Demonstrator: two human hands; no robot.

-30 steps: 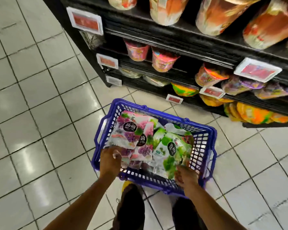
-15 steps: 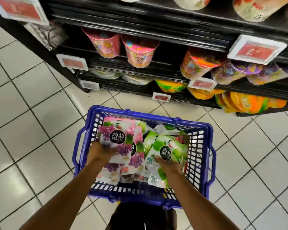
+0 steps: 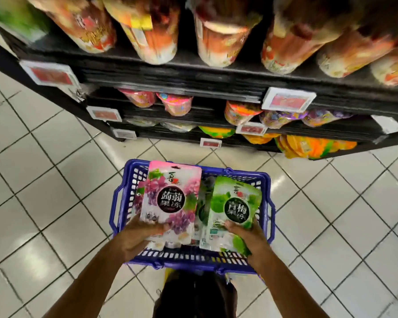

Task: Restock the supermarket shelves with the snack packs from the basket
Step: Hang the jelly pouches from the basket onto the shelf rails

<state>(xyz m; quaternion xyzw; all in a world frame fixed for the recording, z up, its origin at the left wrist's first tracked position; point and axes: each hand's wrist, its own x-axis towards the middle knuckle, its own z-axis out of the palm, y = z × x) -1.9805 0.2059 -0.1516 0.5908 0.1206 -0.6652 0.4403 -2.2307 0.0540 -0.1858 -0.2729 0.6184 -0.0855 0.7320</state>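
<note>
Over the blue basket, a snack pack is held up in each hand.
The left hand grips the bottom edge of the pink grape pack, whose black roundel reads 蒟蒻果冻, above the basket's left side. The right hand pinches the bottom of the green pack, marked 青梅果冻, above the right side. More packs lie in the basket beneath. The red price tags on the black shelves are too blurred to read.

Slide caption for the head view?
Above a blue basket, the left hand holds a pink snack pack and the right hand a green snack pack, before stocked shelves.
</note>
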